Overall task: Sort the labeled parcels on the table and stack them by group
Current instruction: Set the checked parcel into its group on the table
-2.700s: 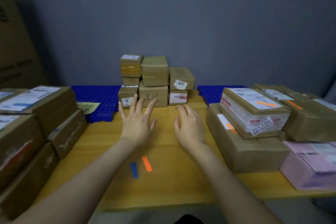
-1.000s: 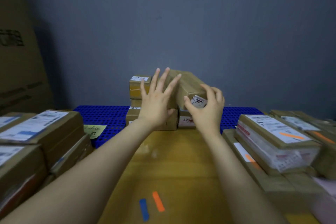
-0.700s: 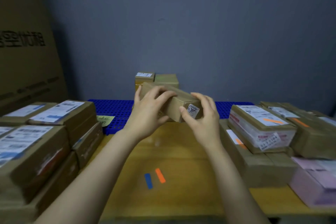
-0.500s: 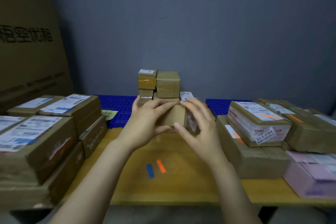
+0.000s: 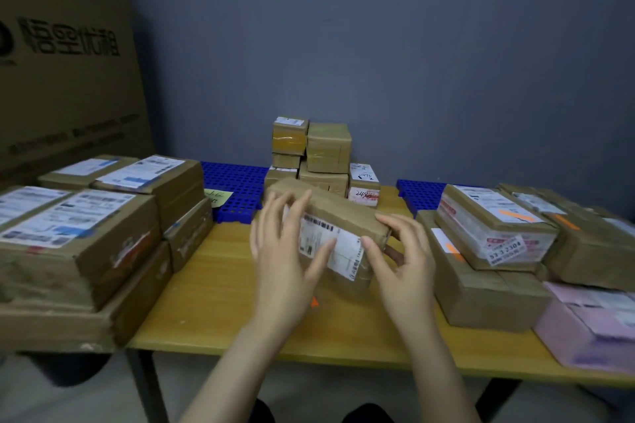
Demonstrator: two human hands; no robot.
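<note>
I hold a brown parcel (image 5: 338,216) in the air above the middle of the counter (image 5: 213,285). It is tilted, and its white label (image 5: 330,245) faces me. The fingers (image 5: 297,208) of my left hand (image 5: 285,268) spread over its left end, thumb on the label. My right hand (image 5: 402,264) curls round its right end, thumb at the label's edge. Both sets of fingers are grasping it.

Straight behind, against the grey wall (image 5: 412,45), stands a pile of small parcels (image 5: 328,148), its lower boxes partly hidden by the one I hold. Blue grid mats (image 5: 237,189) lie on either side of the pile, and a yellow note (image 5: 217,197) sits on the left mat. Large flat parcels (image 5: 79,233) are stacked close on my left, with a tall cardboard carton (image 5: 65,62) printed in dark characters behind them. A second stack (image 5: 491,227) crowds my right, some tops marked with orange strips, and a pale pink parcel (image 5: 594,323) lies nearest me at that edge. A sliver of orange tape (image 5: 313,301) shows on the counter between my hands.

The parcels are oblong cardboard boxes bound in shiny brown tape that wrinkles at the corners. One on the right is wrapped in clear film. The counter is smooth yellowish wood. The mats are rigid plastic pierced with square holes.
</note>
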